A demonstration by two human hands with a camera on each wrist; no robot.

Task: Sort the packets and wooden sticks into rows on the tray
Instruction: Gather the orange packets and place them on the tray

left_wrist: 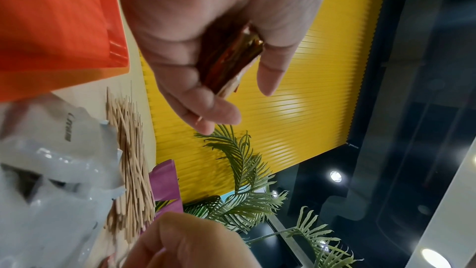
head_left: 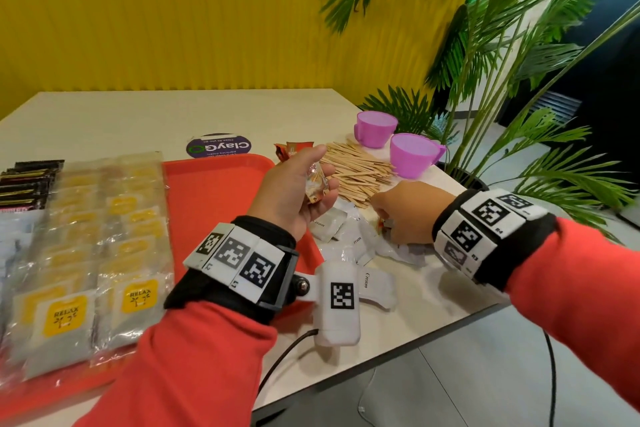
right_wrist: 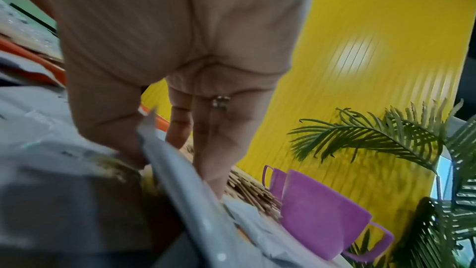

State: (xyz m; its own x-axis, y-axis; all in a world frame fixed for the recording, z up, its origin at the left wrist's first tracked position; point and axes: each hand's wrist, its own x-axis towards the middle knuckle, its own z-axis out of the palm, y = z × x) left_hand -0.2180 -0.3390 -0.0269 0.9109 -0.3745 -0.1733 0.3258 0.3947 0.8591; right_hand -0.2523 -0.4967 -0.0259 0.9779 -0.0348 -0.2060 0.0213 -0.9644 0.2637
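- Up above the red tray's (head_left: 221,184) right edge, the left hand (head_left: 294,191) grips a small stack of brown packets (head_left: 317,185).
- Down among the white cream packets (head_left: 356,236) on the table (head_left: 138,121), the right hand (head_left: 408,211) pinches one.
- Wooden sticks (head_left: 356,170) lie piled just beyond, beside two purple cups (head_left: 412,156).

Three views: one head cam, two wrist cams.
Head cam looked down and forward over the tray (head_left: 221,184); stick pile (head_left: 356,172) at 1 o'clock. Left wrist cam sat close under the palm, facing the yellow wall (left_wrist: 296,89). Right wrist cam, blurred, sat low. All shared the sticks and purple cups (right_wrist: 316,217).
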